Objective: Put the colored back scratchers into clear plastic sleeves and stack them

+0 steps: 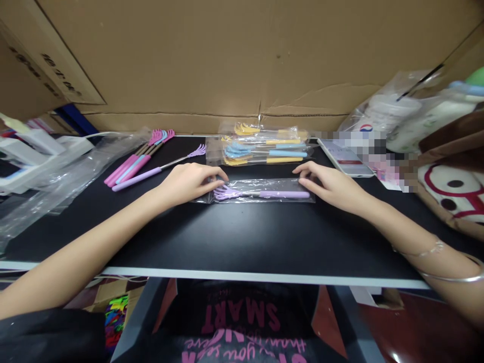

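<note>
A purple back scratcher lies inside a clear plastic bag on the black tabletop, its claw to the left. My left hand is over the bag's left end, thumb and index finger close together on the plastic beside the claw. My right hand is at the bag's right end with fingers bent and apart, holding nothing; whether a fingertip touches the plastic I cannot tell. Behind lie several bagged yellow and blue back scratchers. Unbagged pink and blue back scratchers and a loose purple back scratcher lie left.
Clear plastic bags and a white power strip are at the left. A phone, a bagged cup and a plush item stand or lie right. A cardboard wall closes the back.
</note>
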Available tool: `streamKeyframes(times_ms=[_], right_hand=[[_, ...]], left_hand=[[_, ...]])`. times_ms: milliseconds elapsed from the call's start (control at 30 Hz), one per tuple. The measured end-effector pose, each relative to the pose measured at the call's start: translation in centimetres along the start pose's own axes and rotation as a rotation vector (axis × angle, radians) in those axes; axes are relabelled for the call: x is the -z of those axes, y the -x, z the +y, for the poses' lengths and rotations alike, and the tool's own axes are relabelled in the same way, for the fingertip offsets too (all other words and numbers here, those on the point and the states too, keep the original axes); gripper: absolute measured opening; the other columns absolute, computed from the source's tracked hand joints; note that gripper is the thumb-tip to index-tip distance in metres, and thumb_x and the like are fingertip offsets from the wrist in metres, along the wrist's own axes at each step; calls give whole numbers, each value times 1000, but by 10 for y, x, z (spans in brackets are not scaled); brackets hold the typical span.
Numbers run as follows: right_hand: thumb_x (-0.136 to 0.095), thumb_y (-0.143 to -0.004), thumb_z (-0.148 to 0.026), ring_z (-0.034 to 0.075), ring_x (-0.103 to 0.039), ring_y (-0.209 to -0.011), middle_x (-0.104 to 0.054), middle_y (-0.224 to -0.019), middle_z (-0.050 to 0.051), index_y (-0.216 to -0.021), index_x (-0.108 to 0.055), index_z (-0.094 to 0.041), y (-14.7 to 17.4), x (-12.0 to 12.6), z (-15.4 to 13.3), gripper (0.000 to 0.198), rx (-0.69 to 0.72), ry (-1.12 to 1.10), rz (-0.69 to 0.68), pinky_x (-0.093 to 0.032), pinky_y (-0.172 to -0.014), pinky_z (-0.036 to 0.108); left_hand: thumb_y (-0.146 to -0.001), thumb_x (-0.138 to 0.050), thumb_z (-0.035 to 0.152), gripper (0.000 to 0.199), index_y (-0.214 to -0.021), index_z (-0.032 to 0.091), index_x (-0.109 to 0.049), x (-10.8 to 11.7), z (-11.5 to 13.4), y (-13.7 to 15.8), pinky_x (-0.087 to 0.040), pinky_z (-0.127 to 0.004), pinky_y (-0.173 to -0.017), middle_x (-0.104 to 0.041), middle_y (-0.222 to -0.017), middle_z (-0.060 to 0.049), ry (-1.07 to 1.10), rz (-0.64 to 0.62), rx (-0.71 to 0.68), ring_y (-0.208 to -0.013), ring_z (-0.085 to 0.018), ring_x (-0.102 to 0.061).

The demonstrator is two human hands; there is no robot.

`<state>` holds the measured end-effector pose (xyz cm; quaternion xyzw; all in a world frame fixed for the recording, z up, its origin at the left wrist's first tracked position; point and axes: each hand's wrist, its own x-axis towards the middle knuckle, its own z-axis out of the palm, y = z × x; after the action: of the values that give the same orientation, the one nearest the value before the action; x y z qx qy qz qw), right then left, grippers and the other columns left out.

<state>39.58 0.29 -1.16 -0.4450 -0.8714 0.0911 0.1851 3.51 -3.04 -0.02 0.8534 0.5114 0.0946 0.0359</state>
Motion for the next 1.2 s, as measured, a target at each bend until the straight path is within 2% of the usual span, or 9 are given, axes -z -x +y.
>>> streamKeyframes(times_ms=[100, 167, 333, 467, 633, 733, 867, 1067, 1200], right_hand=[[-50, -96, -46, 23, -68, -76, -75, -94, 7, -109, -62, -23, 0, 4, 9, 29, -48, 11, 102, -48, -66, 35], [-52, -94, -49, 24, -68, -75, -75, -90, 8, -104, -62, -23, 2, 8, 15, 29, -94, 27, 116, -46, -63, 35], [-55, -90, -64, 22, -65, -66, -70, -73, 5, -94, -56, -23, 6, 14, 18, 41, -184, -143, -32, -46, -60, 35], [-66, -78, -75, 20, -65, -65, -68, -74, 4, -97, -54, -23, 3, 6, 12, 57, -164, -364, -41, -47, -58, 33], [-75, -72, -72, 15, -61, -55, -66, -70, -1, -100, -53, -22, 1, -1, 11, 61, -205, -573, -94, -48, -55, 31], [-80, -69, -69, 15, -63, -55, -67, -69, -1, -102, -52, -22, 1, 0, 10, 64, -254, -657, -123, -47, -50, 28], [-86, -63, -66, 15, -65, -56, -67, -67, -3, -101, -53, -22, 0, 2, 5, 67, -331, -767, -121, -53, -51, 28], [-92, -56, -60, 14, -65, -54, -68, -66, -3, -98, -55, -23, -1, 1, 1, 68, -395, -846, -102, -57, -53, 29], [-92, -59, -55, 15, -65, -57, -69, -68, -2, -100, -54, -23, -1, 8, -2, 64, -391, -865, -91, -58, -56, 31]], left_hand=[[-99, -45, 46, 36, -115, 28, -73, -1, -1, 0, -40, -24, -67, -79, -97, 0, -19, 19, -12, -84, -19, -70], [-100, -44, 45, 36, -115, 28, -73, -2, -3, 0, -40, -25, -67, -79, -100, 0, -31, 30, -18, -85, -19, -70], [-99, -46, 45, 36, -117, 29, -72, -3, -3, 0, -39, -25, -66, -79, -95, 1, -27, 24, -4, -85, -19, -70], [-98, -49, 48, 35, -118, 30, -71, -2, 0, -1, -36, -25, -63, -78, -88, 3, -13, 31, 30, -81, -18, -70], [-95, -55, 48, 31, -113, 30, -72, 0, 2, -1, -35, -23, -62, -78, -84, 4, 28, 51, 61, -77, -17, -69], [-95, -56, 49, 31, -112, 28, -71, -2, 0, -1, -36, -23, -63, -77, -84, 3, 81, 57, 58, -76, -17, -69], [-92, -60, 49, 32, -111, 25, -71, -6, -4, -2, -37, -24, -65, -76, -85, 1, 190, 46, 52, -73, -17, -66], [-91, -61, 46, 30, -105, 22, -72, -5, -6, -3, -37, -24, -65, -71, -75, 2, 311, 40, 15, -66, -14, -61], [-91, -59, 45, 31, -101, 20, -73, 3, -6, -4, -38, -24, -65, -68, -70, 2, 386, 63, -29, -62, -13, -58]])
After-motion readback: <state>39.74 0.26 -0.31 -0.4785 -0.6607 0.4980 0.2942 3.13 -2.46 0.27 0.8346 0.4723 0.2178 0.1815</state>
